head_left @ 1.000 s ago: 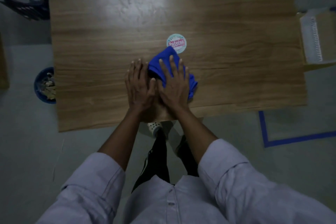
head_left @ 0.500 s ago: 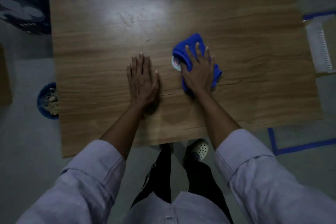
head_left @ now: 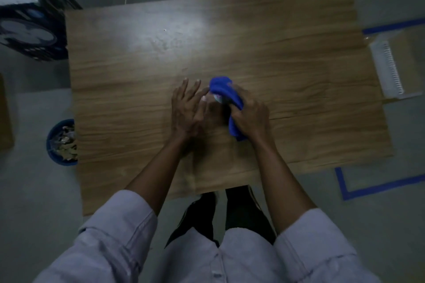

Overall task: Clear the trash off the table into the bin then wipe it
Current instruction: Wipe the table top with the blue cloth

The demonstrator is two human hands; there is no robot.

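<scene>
A blue cloth [head_left: 224, 89] lies bunched near the middle of the wooden table [head_left: 299, 64]. My right hand [head_left: 251, 116] grips the cloth with curled fingers. A small round sticker [head_left: 217, 98] shows only as a pale sliver under the cloth's left edge. My left hand [head_left: 187, 108] is just left of the cloth, fingers straight, its fingertips reaching toward the sticker. A blue bin [head_left: 61, 142] holding scraps stands on the floor at the table's left edge.
A white ridged tray on cardboard [head_left: 388, 69] sits right of the table. A dark box with round prints [head_left: 32, 32] stands at the far left. Blue tape lines [head_left: 372, 187] mark the floor at the right. My legs are at the table's near edge.
My right hand went from flat on the cloth to gripping it bunched. My left hand slid right and now meets the cloth over the sticker. The view pulled back.
</scene>
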